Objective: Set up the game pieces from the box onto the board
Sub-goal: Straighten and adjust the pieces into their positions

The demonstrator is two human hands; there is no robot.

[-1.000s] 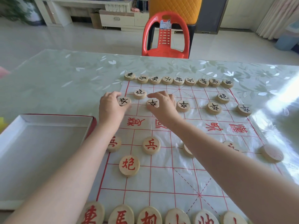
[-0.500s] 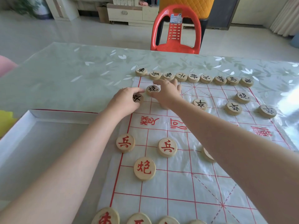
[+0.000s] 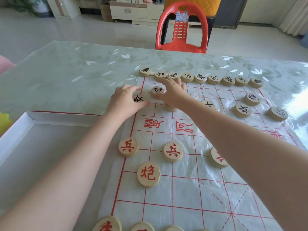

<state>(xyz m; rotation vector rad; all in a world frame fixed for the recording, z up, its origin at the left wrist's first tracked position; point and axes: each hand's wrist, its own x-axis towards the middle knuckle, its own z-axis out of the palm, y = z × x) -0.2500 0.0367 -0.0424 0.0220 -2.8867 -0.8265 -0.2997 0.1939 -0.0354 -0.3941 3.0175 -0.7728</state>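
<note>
Wooden red-lettered pcs (image 3: 148, 174) are sitting on the board's (image 3: 185, 194) near half, w/ a white box (image 3: 63, 118) lying left of it on the table (image 3: 83, 72). Further out, L grip (image 3: 125, 101) is pinching a black soldier pc (image 3: 138, 98) at the board's left edge. R grip (image 3: 172, 93) is flanking the black cannon pc (image 3: 158, 90) w/ thumb & forefinger; can't tell if it's gripping. Black back row (image 3: 200, 78) is lining the far edge.

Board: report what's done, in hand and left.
Done: black back row placed, box shows no pieces, red soldiers and red cannon out. In hand: left hand pinches a black soldier at the board edge; right hand reaches beside the black cannon. Left: seating that soldier; the right arm hides red's right side.
</note>
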